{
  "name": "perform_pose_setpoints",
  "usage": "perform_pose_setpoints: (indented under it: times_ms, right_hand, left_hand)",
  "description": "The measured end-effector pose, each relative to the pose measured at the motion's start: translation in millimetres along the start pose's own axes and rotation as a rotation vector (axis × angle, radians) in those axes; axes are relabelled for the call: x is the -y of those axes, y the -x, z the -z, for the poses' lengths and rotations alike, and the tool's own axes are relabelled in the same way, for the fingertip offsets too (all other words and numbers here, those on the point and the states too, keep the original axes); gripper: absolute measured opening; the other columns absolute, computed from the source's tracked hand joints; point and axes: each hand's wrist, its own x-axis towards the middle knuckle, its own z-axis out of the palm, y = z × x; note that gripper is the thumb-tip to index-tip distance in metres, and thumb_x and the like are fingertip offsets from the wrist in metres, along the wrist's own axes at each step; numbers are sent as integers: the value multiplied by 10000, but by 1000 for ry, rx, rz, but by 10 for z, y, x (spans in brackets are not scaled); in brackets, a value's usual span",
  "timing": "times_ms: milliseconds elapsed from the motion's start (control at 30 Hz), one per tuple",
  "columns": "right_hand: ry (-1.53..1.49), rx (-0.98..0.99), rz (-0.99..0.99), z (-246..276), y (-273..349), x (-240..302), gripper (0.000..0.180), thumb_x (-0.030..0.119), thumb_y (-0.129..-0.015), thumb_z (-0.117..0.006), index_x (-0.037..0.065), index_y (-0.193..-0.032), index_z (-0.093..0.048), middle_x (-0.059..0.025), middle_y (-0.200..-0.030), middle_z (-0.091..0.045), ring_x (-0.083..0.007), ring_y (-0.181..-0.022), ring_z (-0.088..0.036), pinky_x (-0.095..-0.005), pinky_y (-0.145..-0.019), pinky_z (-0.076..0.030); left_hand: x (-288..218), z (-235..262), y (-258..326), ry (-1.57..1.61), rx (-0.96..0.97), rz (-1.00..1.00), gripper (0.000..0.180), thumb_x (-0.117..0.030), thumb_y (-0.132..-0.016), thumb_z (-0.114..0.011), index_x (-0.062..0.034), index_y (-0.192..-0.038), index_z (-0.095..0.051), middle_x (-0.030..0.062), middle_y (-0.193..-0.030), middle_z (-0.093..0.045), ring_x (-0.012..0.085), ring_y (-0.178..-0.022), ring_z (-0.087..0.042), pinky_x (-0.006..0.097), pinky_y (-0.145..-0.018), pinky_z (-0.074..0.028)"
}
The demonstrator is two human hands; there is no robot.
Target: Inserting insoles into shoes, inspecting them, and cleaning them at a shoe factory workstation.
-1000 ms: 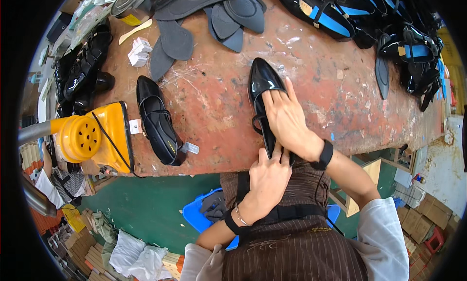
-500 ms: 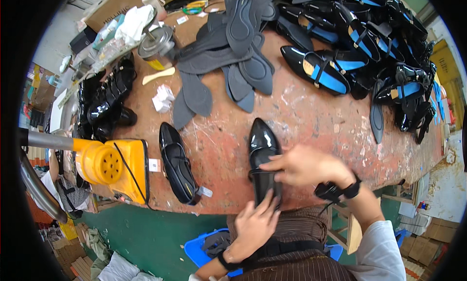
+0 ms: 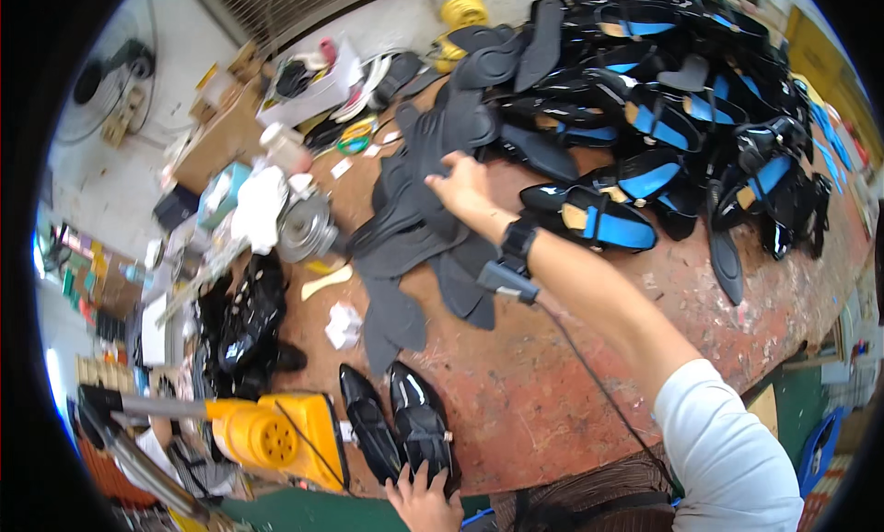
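A pair of glossy black pointed shoes stands at the table's near edge: the left shoe and, close beside it, the right shoe. My left hand rests with spread fingers at the heel of the right shoe. Farther off, my right hand is over the pile of dark grey insoles, fingers apart, and I see nothing held in it. Whether its fingertips touch the top insole is hard to make out. A dark device with a cable hangs at my right wrist.
Many black strapped shoes with blue lining are heaped at the far right. A yellow machine stands at the near left, with black shoes behind it. A cream spatula-like tool and crumpled white paper lie left of the insoles.
The shoe in front of me has moved left, beside the other one, with my left hand at its heel. My right hand has left it and reached out to the insoles. The view has shifted.
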Motion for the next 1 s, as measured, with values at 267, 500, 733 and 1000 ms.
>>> perform_pose_setpoints:
  times_ms: [267,500,733,1000]
  right_hand:
    - [-706,436,-39,1213,1083,-228,326,137,-795,-672,-58,-1055,-654,-103,-937,-689,-166,-847,-634,-327,-749,-511]
    - [-722,589,-277,2148,1699,-372,286,16,-783,-600,-72,-1048,-663,-74,-941,-698,-144,-876,-640,-302,-777,-519]
    - [-995,617,-256,2647,1875,-620,265,-7,-761,-567,-12,-995,-692,-51,-925,-701,-136,-851,-641,-272,-770,-505]
    - [-1071,135,-345,3803,2225,-974,720,77,-706,-575,14,-1409,-432,-78,-1247,-538,-162,-928,-605,-240,-716,-480]
  left_hand:
    - [-295,416,-1349,1266,-54,3,761,-276,-879,-711,-81,-1513,-337,179,-1415,-532,362,-1315,-472,448,-1055,-398]
    - [-1257,60,-2615,1438,110,248,1092,-533,-818,-764,-5,-1563,-164,243,-1460,-418,318,-1313,-460,414,-1062,-378]
    - [-1464,-526,-2664,488,19,-238,902,-243,-654,-863,-155,-1462,-473,361,-1542,-244,492,-1414,-300,475,-1153,-315]
    - [-2073,65,-2858,409,-351,-368,404,-60,-796,-694,-51,-1198,-658,189,-1393,-519,378,-1226,-519,434,-1039,-431]
